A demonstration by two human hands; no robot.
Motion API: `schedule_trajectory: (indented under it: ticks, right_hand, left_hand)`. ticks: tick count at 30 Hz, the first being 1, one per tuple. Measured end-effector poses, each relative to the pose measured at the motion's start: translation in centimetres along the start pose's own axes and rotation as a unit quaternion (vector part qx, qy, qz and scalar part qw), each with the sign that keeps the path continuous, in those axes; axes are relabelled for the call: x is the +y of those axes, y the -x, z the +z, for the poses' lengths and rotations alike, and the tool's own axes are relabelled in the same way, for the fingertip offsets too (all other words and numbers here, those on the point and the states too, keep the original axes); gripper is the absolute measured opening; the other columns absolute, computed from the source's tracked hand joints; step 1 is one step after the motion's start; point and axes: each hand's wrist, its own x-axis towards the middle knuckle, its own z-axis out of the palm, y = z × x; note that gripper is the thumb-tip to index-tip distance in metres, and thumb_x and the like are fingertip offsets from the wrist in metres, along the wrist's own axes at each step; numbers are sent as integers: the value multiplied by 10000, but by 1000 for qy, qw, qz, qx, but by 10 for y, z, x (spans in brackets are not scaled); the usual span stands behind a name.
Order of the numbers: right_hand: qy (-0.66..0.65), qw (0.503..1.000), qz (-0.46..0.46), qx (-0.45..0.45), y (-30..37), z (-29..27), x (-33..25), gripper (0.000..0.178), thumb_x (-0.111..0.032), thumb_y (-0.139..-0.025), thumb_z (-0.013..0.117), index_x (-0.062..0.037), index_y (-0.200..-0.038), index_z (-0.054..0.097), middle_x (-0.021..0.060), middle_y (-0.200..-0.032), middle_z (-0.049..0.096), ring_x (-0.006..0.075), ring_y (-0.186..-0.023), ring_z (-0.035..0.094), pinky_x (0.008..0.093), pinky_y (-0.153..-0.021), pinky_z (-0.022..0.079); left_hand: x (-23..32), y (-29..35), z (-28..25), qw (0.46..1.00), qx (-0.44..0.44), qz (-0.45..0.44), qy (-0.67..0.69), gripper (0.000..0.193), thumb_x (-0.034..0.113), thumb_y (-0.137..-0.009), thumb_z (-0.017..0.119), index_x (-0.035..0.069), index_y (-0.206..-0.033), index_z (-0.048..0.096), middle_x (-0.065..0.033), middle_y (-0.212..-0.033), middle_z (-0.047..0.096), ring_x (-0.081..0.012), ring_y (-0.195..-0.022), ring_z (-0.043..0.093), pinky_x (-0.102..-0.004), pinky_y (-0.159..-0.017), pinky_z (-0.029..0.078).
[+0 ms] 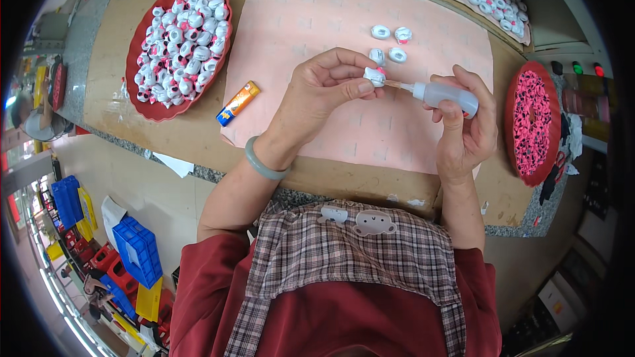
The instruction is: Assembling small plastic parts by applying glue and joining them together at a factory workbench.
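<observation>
My left hand [317, 92] pinches a small white animal-shaped piece [374, 78] with a pink bit on top, between thumb and fingers. In my right hand [466, 135] is a translucent squeeze bottle [448, 98], tilted sideways. Its thin nozzle points left and reaches the piece or very near it; whether the two touch I cannot tell. Just beyond my hands, several similar white pieces [397, 55] lie on a pink sheet [291, 26].
A red scalloped bowl [159, 112] heaped with white-and-pink pieces stands left, near an orange-and-blue box [239, 103]. At right, another red bowl [554, 102] holds small pink-and-black parts, with red-handled scissors [561, 162] beside it. More pieces [486, 3] fill a framed area at the back.
</observation>
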Motion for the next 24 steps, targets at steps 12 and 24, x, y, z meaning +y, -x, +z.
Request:
schedule_trajectory:
  ticks: [12,24]
  right_hand:
    - [-22,1000,-12,18,1,0,-1,345,-143,-915,530,51,-1192,460,190,-952,620,146,-665,577,219,-553,455]
    - [-66,997,9,30,0,-1,-1,361,-179,-923,524,50,-1194,458,186,-931,616,150,-658,578,225,-531,453]
  left_hand:
    - [-2,-1,-5,997,-32,-7,67,197,-4,-851,569,-16,-1047,558,-135,-973,642,-193,-872,638,-275,-794,514]
    - [-2,-1,-8,988,-64,-35,136,223,28,-859,561,-4,-1078,531,-125,-996,629,-199,-913,621,-278,-821,490]
